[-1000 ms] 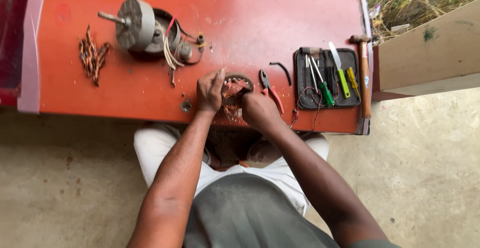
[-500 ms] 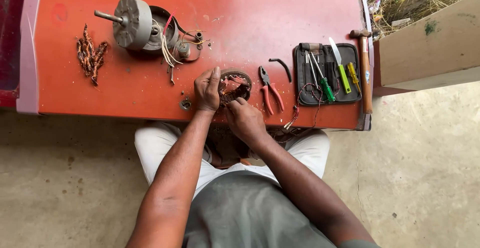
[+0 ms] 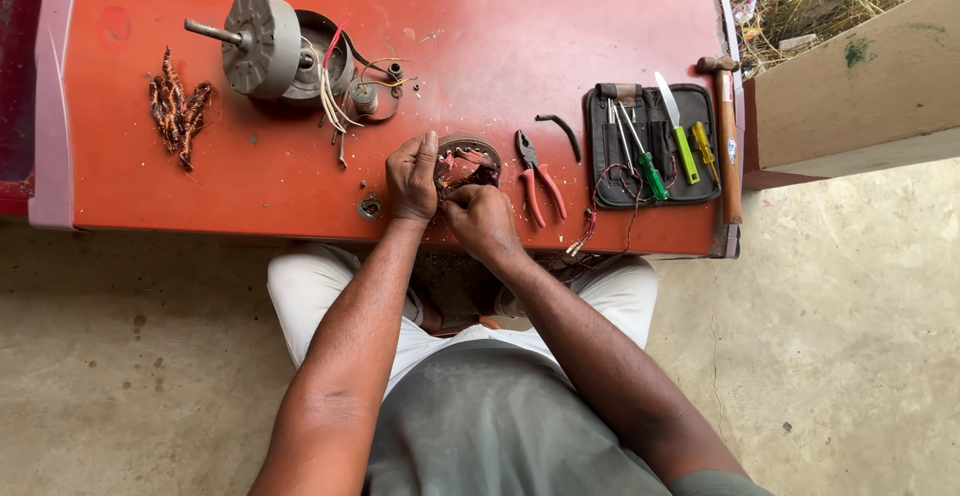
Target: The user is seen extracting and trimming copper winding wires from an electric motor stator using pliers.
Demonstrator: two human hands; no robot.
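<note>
table: long red-orange painted tabletop across upper half of frame; pale pink edge strip at far left; near edge runs just above the person's knees
ground: grey concrete floor lower part of frame; grass and a tan board upper right
person: seated at table's near edge, white trousers, grey shirt, both forearms reaching up from bottom centre
motor: grey round metal fan motor with protruding shaft upper left of table, lying on its side; loose coloured wires and a small cylinder trailing to its right
tool pouch: black open fabric tool pouch right side of table; holds screwdrivers with green and yellow handles and a pale blade; red thin wire looped over its lower left corner
hammer: wooden-handled hammer at table's right edge, just beside the pouch, head toward top
wire scrap: pile of reddish-brown copper wire scraps far left of table, well apart from hands
stator: round metal stator ring with copper-red windings centre of table near the front edge, between both hands
pliers: red-handled pliers just right of the stator, handles toward person
left hand: left hand fingers curled, gripping the stator's left rim
right hand: right hand fingers clenched, pinching at windings on the stator's near side
small bits: black curved piece between pliers and pouch; small round metal part left of left hand
</note>
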